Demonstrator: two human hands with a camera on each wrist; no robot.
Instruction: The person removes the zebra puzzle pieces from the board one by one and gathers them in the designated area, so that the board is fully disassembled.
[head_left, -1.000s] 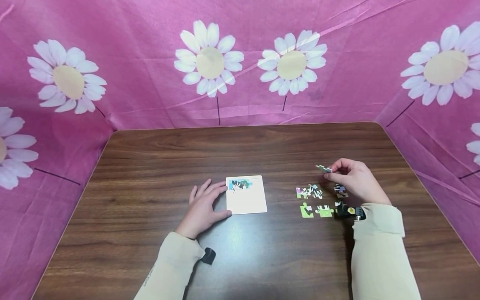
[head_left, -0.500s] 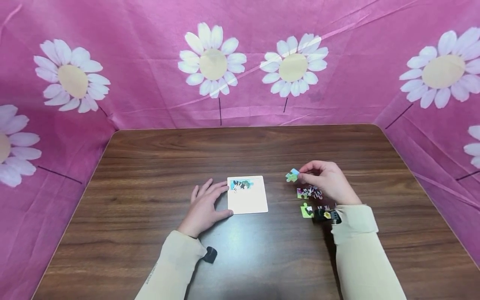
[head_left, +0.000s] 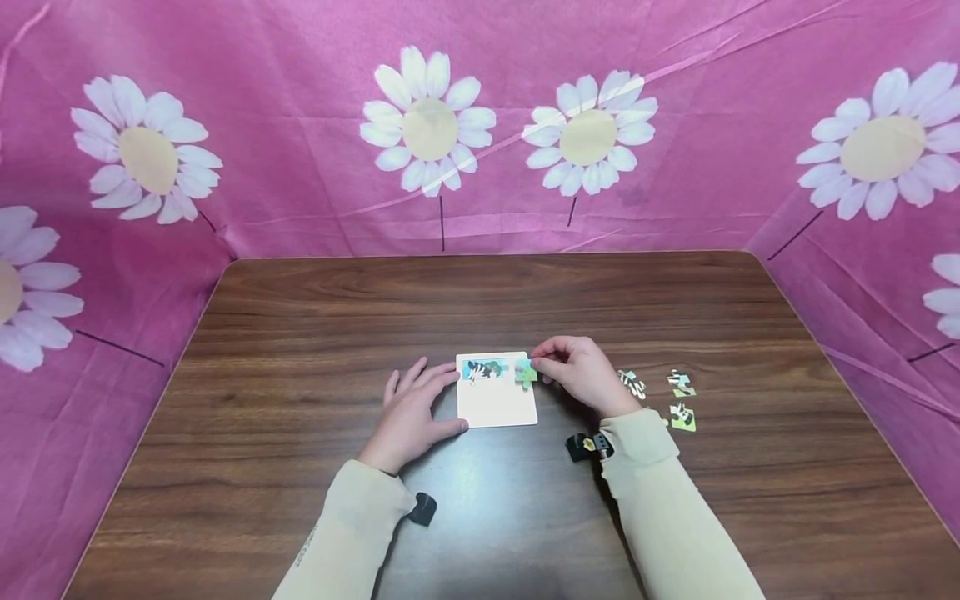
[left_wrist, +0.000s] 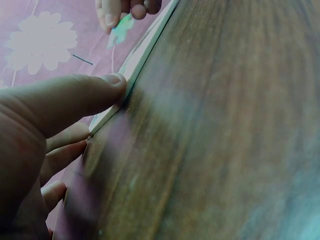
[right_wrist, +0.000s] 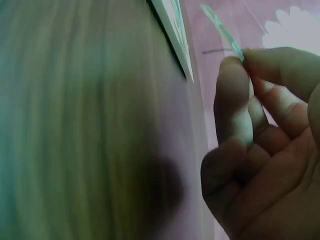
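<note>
A white square puzzle board (head_left: 495,408) lies on the table, with joined pieces (head_left: 483,370) showing a zebra's head along its upper left. My left hand (head_left: 408,417) steadies its left side, the thumb (left_wrist: 107,90) against the near corner and the other fingers stretched along the edge. Between thumb and forefinger, my right hand (head_left: 585,375) pinches a green and blue puzzle piece (head_left: 526,373) over the board's upper right corner. Seen from the right wrist, the same piece (right_wrist: 222,31) is tilted and raised above the board's edge (right_wrist: 170,30).
To the right on the wooden table (head_left: 337,308) lie loose puzzle pieces, among them a striped one (head_left: 632,384), one at the upper right (head_left: 681,383) and one below it (head_left: 682,417). The right forearm hides others. A pink flowered cloth (head_left: 300,167) stands behind the table.
My right hand has carried the puzzle piece leftward from above the loose pieces to the board's upper right corner, turning its picture upward. The left hand has stayed at the board.
</note>
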